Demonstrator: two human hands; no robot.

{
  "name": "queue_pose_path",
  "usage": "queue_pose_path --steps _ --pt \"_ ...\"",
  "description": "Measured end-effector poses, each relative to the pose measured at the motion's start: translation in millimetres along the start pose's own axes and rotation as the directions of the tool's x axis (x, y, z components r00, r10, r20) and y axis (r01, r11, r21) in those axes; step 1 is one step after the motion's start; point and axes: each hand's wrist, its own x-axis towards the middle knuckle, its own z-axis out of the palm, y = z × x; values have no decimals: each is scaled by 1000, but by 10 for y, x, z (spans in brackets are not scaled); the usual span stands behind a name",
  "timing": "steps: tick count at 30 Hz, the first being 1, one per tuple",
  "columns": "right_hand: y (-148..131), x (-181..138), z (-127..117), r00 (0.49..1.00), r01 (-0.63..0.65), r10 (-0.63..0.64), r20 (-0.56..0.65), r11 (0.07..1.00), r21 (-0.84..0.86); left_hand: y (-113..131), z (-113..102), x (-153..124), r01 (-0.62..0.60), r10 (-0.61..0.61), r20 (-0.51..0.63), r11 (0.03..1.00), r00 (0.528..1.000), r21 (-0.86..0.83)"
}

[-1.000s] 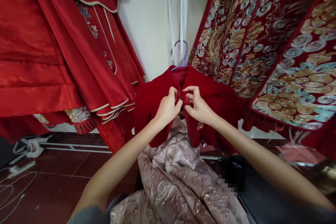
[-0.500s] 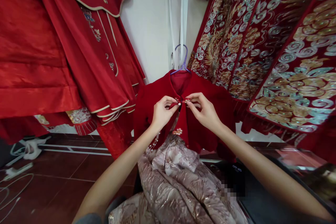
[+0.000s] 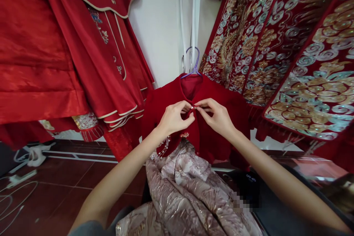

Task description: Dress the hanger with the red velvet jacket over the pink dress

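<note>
A red jacket [image 3: 212, 136] hangs on a purple hanger [image 3: 197, 59] in front of me. My left hand [image 3: 176, 118] pinches at the left front edge just below the collar. Meeting it there, my right hand [image 3: 217, 116] pinches the right side of the same beaded fastener [image 3: 194, 107], mostly covered by fingertips. Both hands are closed, and their tips nearly touch. Lower on the front sits another beaded fastener [image 3: 184, 135]. Strings of beads [image 3: 165, 146] dangle beside my left wrist. Shiny pinkish-grey brocade fabric [image 3: 188, 188] lies bunched below the jacket.
Red garments with pale piping [image 3: 91, 55] hang on the left, and heavily embroidered red garments [image 3: 276, 55] on the right. White rack poles [image 3: 195, 14] rise behind the hanger. A power strip [image 3: 20, 179] and cables lie on the tiled floor at left.
My left hand has moved slightly right, bringing its fingertips against those of my right hand. The jacket's front edges are now drawn together at the collar, and the gap below has closed.
</note>
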Motion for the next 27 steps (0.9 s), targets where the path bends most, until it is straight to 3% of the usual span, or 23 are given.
queue_pose_path --steps 7,14,21,24,27 --pt "-22 44 -38 1000 -16 16 1 1000 15 22 -66 160 -68 37 119 962 992 266" --pt "39 106 -17 996 -84 84 7 988 127 -55 -63 191 -87 50 152 966 987 242" --pt "145 173 -23 992 -109 94 89 976 190 -33 -57 230 -150 91 195 938 977 312" --pt "220 164 39 995 -64 49 85 982 180 -3 25 191 -143 104 167 959 980 244" --pt "276 65 173 995 -80 92 -32 961 264 -21 166 107 35 -34 12 998 999 -47"
